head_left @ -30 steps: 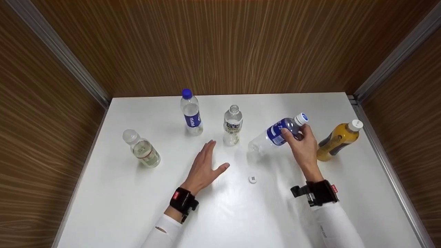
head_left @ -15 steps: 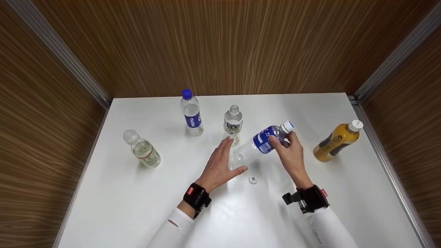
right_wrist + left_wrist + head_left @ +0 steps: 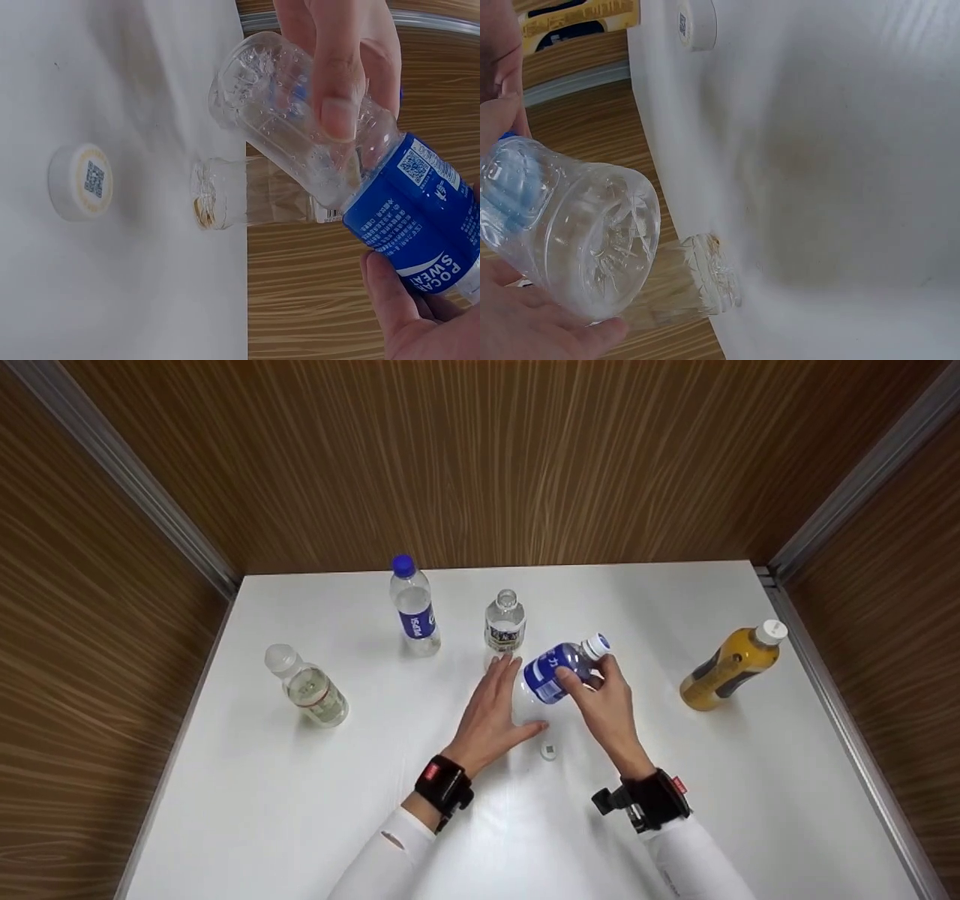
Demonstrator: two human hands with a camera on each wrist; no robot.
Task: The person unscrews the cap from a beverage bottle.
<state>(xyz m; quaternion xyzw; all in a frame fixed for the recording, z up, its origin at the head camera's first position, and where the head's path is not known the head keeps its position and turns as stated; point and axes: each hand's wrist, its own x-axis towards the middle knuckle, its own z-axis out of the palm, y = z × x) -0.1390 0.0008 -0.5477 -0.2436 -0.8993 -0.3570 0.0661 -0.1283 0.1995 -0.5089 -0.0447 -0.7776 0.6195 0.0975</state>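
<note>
1. Right hand (image 3: pixel 606 709): fingers pinching the blue-labelled bottle (image 3: pixel 551 675) near its capped end. It's tilted, up off the tabletop (image 3: pixel 225 810).
2. Left hand (image 3: pixel 487 727): fingers pretty straight, thumb out, around that bottle's lower end. Can't tell if they're touching it.
3. White loose cap (image 3: pixel 549 751) lies flat near the hands; the uncapped bottle (image 3: pixel 504 622) stands just past the left fingertips.
4. Further out, all upright: Pepsi bottle (image 3: pixel 415 607), pale-liquid bottle (image 3: pixel 315 690) far left, orange bottle (image 3: pixel 727 671) far right.
5. Tabletop's white and a bit shiny, boxed in by brown wood-grain panels (image 3: pixel 487 465), metal strips (image 3: pixel 127 472) in the corners.
6. Count: five bottles (four capped), one loose cap, two hands, three panels.
</note>
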